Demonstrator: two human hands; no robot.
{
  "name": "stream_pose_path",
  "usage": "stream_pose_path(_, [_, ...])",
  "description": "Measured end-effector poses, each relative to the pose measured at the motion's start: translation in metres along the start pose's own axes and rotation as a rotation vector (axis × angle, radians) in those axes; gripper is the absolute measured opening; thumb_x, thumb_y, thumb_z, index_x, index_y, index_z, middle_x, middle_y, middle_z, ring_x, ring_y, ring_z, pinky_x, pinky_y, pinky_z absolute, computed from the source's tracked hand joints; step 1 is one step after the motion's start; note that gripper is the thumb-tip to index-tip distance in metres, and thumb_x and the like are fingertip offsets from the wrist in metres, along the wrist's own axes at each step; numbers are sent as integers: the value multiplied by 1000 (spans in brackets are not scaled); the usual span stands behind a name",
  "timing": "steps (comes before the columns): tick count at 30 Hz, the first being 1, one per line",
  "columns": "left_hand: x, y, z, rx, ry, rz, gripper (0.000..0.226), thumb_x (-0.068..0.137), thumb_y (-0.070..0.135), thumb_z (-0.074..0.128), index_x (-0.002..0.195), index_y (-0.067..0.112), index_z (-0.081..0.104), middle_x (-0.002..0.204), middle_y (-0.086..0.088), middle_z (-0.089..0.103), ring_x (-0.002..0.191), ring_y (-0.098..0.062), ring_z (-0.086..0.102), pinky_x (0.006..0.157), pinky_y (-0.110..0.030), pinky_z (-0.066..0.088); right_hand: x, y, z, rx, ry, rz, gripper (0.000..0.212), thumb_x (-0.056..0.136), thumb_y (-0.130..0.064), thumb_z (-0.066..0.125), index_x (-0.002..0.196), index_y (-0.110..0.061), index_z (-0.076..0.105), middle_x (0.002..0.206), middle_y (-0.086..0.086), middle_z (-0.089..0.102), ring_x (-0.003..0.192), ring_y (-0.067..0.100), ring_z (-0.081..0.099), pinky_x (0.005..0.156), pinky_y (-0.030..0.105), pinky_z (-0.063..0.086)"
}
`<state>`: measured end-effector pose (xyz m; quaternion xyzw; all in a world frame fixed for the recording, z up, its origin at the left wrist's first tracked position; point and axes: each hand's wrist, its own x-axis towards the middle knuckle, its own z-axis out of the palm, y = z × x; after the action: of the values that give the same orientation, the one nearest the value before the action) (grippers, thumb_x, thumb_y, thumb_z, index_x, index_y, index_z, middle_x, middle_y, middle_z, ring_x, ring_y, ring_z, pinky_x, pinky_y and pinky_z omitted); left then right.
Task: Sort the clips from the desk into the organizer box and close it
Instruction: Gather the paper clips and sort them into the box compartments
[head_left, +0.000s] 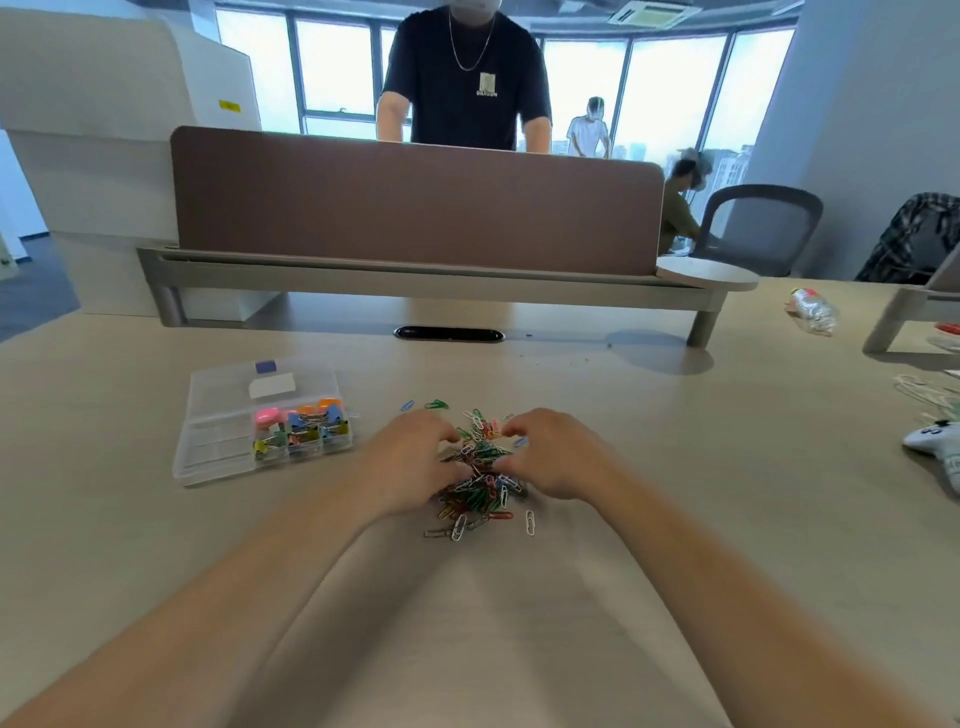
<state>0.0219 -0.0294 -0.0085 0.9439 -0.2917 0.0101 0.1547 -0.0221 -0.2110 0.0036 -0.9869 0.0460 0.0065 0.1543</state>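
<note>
The paper clips (480, 478) lie heaped on the near desk (675, 441), just right of the open box (218, 447); the left hand (415, 462) and right hand (556, 457) curl round the heap from either side; light, slippery and tangling, they probably want scooping from underneath, not pinching singly.

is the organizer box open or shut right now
Open: the organizer box has its lid laid back, and binder clips poke above its rim.
</note>
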Motion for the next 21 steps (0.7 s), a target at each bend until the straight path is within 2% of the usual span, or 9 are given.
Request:
stream_pose_path(2, [-3,0,-8,83,-118,-69,82,74,67,65,138,18,49,137,-6,50,124,-23,48,99,-36,43,-1,-2,1,-55,-114,31,85,72,-61,74,144,-26,46,143,0,51,126,25,52,102,41,44])
stream_pose_path(3, [-5,1,-10,109,-169,-96,92,68,71,67,140,18,47,137,-7,48,122,-25,50,97,-36,45,-1,-4,1,-59,-145,30,93,66,-64,76,145,-27,45,144,0,50,126,26,52,102,41,44])
stream_pose_path(5, [-4,4,-9,147,-244,-128,94,65,71,69,139,18,45,133,-8,46,118,-26,52,90,-34,45,2,-8,3,-67,-156,3,91,65,-60,80,143,-27,48,140,1,52,121,26,54,98,37,46])
stream_pose_path(9, [2,12,-1,65,-220,-90,60,72,53,76,116,14,62,110,-7,57,92,-23,60,74,-32,48,8,-14,7,-36,-132,-78,59,74,-40,80,128,-28,61,123,2,64,102,22,61,85,32,49])
stream_pose_path(13, [6,16,3,-10,-144,-70,30,81,30,73,103,12,66,100,-8,65,90,-25,61,70,-31,45,11,-15,12,-72,-53,-108,32,76,-27,75,107,-26,70,101,1,69,88,21,64,76,33,53])
stream_pose_path(15, [8,15,5,-14,-83,-58,21,83,24,68,100,12,67,97,-9,65,88,-25,62,67,-30,44,13,-14,14,-93,-9,-124,25,77,-24,73,101,-24,70,97,1,69,85,21,63,75,35,54])
stream_pose_path(18, [11,13,7,-19,-9,-47,13,86,19,62,96,13,68,91,-7,66,82,-23,61,63,-28,41,14,-11,15,-74,31,-124,18,81,-22,70,99,-23,71,96,1,68,83,20,63,70,31,52])
stream_pose_path(21, [13,10,8,9,38,-42,11,88,20,60,80,12,63,77,-3,61,74,-22,57,58,-26,35,14,-9,13,-22,46,-108,19,84,-24,70,103,-26,72,99,-3,68,86,18,63,71,29,50])
